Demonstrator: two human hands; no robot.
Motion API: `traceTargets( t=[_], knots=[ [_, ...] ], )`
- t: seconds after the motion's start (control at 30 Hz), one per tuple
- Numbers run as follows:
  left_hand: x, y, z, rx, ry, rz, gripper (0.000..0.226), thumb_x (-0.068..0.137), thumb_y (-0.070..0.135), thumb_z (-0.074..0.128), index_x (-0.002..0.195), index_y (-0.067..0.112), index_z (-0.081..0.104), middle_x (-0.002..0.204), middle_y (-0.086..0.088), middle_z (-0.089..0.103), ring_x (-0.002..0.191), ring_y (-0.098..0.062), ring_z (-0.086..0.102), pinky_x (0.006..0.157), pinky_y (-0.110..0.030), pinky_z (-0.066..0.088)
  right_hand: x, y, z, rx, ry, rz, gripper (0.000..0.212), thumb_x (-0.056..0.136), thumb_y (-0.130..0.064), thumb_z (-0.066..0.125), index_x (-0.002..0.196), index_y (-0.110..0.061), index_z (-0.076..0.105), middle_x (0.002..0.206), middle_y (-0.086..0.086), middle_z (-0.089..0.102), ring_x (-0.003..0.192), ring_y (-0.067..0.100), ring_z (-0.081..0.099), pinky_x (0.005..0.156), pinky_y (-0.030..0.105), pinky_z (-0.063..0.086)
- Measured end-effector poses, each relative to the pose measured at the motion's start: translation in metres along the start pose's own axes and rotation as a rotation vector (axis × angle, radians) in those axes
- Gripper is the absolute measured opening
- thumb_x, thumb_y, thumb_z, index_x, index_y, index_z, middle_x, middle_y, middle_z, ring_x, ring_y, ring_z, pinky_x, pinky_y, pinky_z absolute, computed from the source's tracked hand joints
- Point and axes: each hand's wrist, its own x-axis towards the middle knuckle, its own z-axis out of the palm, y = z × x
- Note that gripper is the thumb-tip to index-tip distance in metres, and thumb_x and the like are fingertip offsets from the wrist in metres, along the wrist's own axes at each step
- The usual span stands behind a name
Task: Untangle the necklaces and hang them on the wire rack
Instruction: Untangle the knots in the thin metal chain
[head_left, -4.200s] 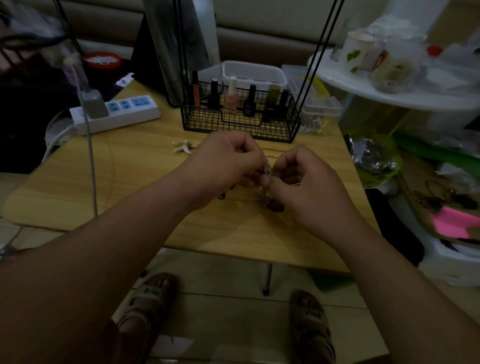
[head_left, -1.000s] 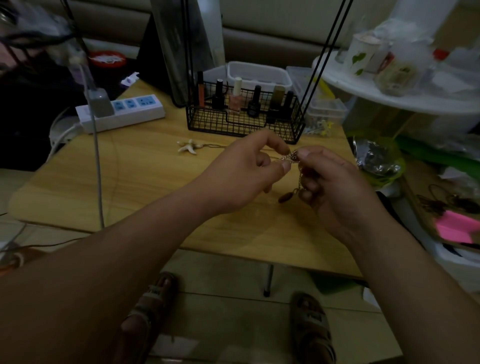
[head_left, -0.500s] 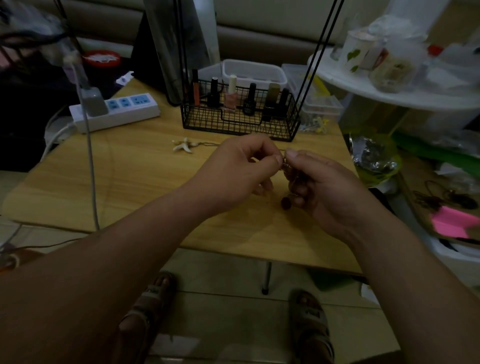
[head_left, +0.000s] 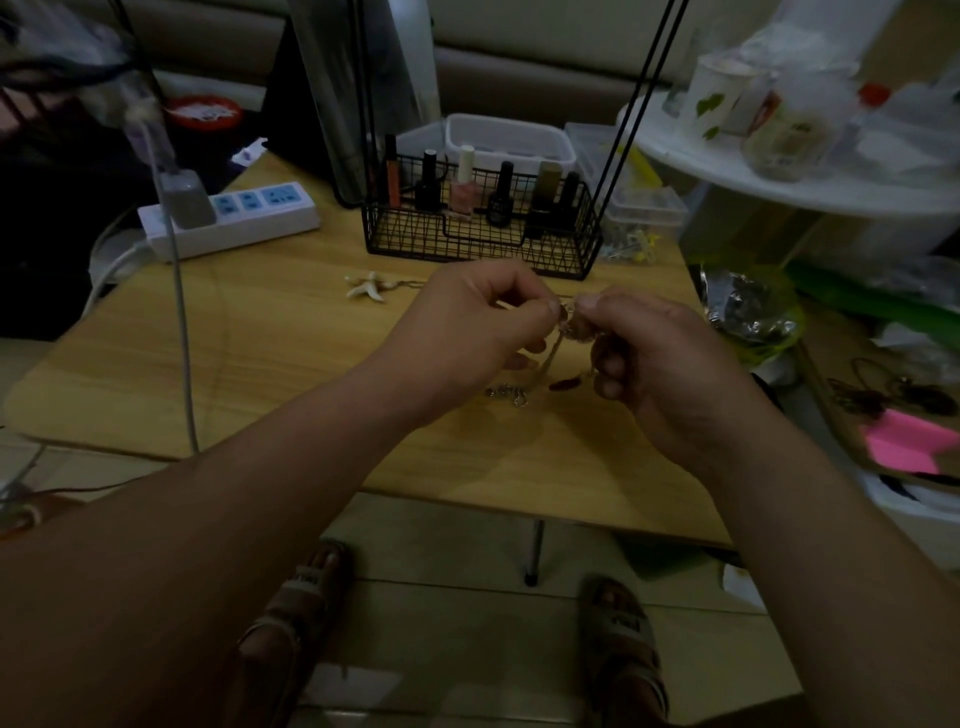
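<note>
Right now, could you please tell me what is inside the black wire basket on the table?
In the wire basket stand a pink bottle, an orange tube and several dark bottles, all upright. Its floor is hidden behind the mesh and bottles.

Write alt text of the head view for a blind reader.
A left hand and right hand pinch tangled necklaces above a wooden table, a reddish pendant hanging below. Behind stands a black wire rack holding nail polish bottles; a starfish pendant lies on the table.

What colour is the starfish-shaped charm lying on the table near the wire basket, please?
The starfish charm is cream-white, seen best in the head view.
</note>
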Motion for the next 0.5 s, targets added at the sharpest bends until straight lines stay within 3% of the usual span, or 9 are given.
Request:
traceTargets(
  t=[0.1,0.17,0.27,0.33,0.4,0.5],
  knots=[
    [0.0012,-0.0021,-0.0011,0.004,0.001,-0.004,0.010,0.097,0.016,0.070,0.089,0.017,0.074,0.095,-0.005,0.074,0.087,-0.017,0.071,0.079,-0.036,0.065,-0.0009,0.0008,-0.0012,-0.186,-0.035,0.037,0.021,0.098,-0.031,0.063,0.087,-0.018,0.075,0.071,-0.010,0.065,0.061,0.008,0.046,0.056,0.028,0.039],
    [0.0015,-0.0018,-0.0014,-0.021,0.004,-0.040,0.012,0.097,0.016,0.068,0.087,0.017,0.073,0.092,-0.002,0.072,0.084,-0.011,0.067,0.080,-0.031,0.063,-0.0015,0.0008,-0.0021,-0.294,-0.028,0.011,0.018,0.095,-0.032,0.069,0.088,-0.016,0.074,0.072,-0.005,0.063,0.059,0.008,0.049,0.056,0.032,0.042],
    [0.0020,0.0025,-0.0033,-0.043,-0.012,-0.116,0.017,0.100,0.016,0.061,0.087,0.013,0.071,0.079,0.003,0.070,0.075,-0.011,0.061,0.064,-0.017,0.051,-0.0011,0.0020,-0.0019,-0.487,0.011,-0.067,0.011,0.093,-0.028,0.073,0.086,-0.019,0.071,0.084,0.000,0.070,0.071,0.016,0.065,0.063,0.039,0.056],
    [0.0031,0.0048,-0.0047,-0.102,-0.041,-0.143,0.019,0.103,0.015,0.057,0.088,0.011,0.068,0.077,0.001,0.071,0.071,-0.013,0.059,0.062,-0.019,0.049,-0.0010,0.0029,-0.0024,-0.557,0.032,-0.126,0.011,0.093,-0.026,0.074,0.084,-0.021,0.070,0.088,0.000,0.070,0.076,0.008,0.068,0.065,0.028,0.056],
    [0.0041,0.0055,-0.0044,-0.170,-0.068,-0.161,0.018,0.105,0.014,0.054,0.089,0.012,0.064,0.075,-0.001,0.070,0.068,-0.013,0.059,0.065,-0.024,0.053,-0.0015,0.0023,-0.0042,-0.543,0.015,-0.143,0.012,0.093,-0.025,0.073,0.083,-0.022,0.069,0.084,-0.003,0.067,0.062,0.000,0.063,0.056,0.019,0.051],
    [0.0055,0.0073,-0.0064,-0.202,-0.105,-0.196,0.016,0.105,0.015,0.052,0.092,0.013,0.062,0.063,0.004,0.059,0.064,-0.012,0.055,0.065,-0.025,0.051,-0.0010,0.0014,-0.0068,-0.497,-0.006,-0.135,0.010,0.095,-0.024,0.071,0.085,-0.021,0.071,0.083,-0.001,0.066,0.058,0.008,0.060,0.055,0.024,0.054]
  ],
)
